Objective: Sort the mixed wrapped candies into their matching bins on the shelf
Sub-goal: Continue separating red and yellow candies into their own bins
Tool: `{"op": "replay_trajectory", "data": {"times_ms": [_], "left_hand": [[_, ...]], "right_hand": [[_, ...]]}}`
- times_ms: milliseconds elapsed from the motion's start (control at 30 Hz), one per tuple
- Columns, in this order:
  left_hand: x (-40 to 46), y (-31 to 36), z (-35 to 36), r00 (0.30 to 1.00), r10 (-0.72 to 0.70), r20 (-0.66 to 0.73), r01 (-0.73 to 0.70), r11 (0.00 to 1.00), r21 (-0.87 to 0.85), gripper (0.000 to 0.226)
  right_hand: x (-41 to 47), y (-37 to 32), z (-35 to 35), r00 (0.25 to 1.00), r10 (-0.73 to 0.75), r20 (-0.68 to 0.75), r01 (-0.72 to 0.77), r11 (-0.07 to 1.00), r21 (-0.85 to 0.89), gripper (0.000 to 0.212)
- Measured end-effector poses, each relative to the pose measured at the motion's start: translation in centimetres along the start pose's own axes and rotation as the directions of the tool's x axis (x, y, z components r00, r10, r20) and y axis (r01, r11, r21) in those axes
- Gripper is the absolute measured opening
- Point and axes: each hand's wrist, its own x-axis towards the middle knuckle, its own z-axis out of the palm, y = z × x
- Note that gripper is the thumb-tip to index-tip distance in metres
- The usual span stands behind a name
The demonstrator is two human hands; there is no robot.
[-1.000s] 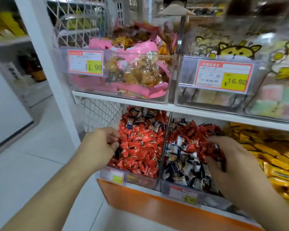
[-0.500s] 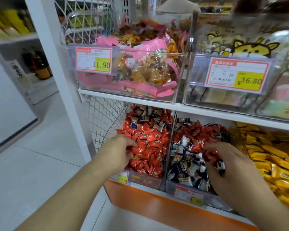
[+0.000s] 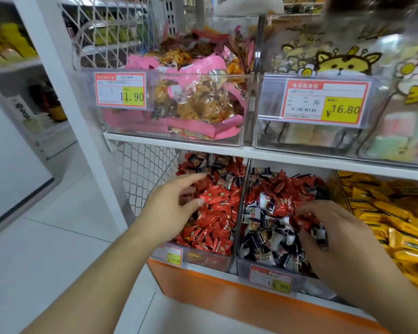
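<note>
Where a second ago it was curled, the left hand (image 3: 173, 208) now spreads empty over the red bin (image 3: 210, 255), its candy apparently dropped; the right hand (image 3: 333, 235) pinches red candies (image 3: 304, 221) in the mixed bin (image 3: 270, 266), likely next across.

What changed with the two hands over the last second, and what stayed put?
The left hand went from curled at the red bin's left edge to fingers spread over the red candies; nothing visibly held. The right hand stayed in the mixed bin, fingers curled round red candies. Bins and price tags unchanged.
</note>
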Motion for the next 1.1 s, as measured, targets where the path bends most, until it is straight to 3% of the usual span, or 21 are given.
{"op": "replay_trajectory", "data": {"times_ms": [67, 267, 567, 667, 967, 1100], "left_hand": [[-0.4, -0.5, -0.3, 1.000, -0.020, 0.014, 0.019, 0.998, 0.059, 0.056], [-1.1, -1.5, -1.3, 0.987, -0.154, 0.047, 0.142, 0.969, 0.202, 0.019], [-0.7, -1.5, -0.3, 0.954, -0.266, 0.141, 0.205, 0.918, 0.340, 0.027], [-0.8, -1.6, 0.0, 0.960, -0.262, 0.098, 0.216, 0.918, 0.332, 0.020], [-0.9, -0.9, 0.5, 0.967, -0.254, -0.021, 0.247, 0.916, 0.315, 0.025], [-1.1, 0.6, -1.4, 0.963, -0.212, -0.164, 0.247, 0.939, 0.240, 0.025]], "right_hand": [[0.0, 0.0, 0.1, 1.000, -0.004, -0.001, 0.004, 1.000, -0.006, 0.041], [0.1, -0.1, 0.4, 0.999, -0.021, 0.026, 0.021, 1.000, 0.008, 0.042], [-0.1, 0.1, 0.7, 0.999, -0.022, 0.045, 0.021, 1.000, 0.016, 0.041], [-0.1, 0.1, 0.7, 0.999, -0.019, 0.049, 0.019, 1.000, 0.010, 0.040], [-0.1, 0.3, 0.8, 0.998, -0.034, 0.057, 0.034, 0.999, 0.013, 0.039], [-0.1, 0.2, 0.5, 0.998, -0.031, 0.055, 0.029, 0.999, 0.029, 0.038]]}}
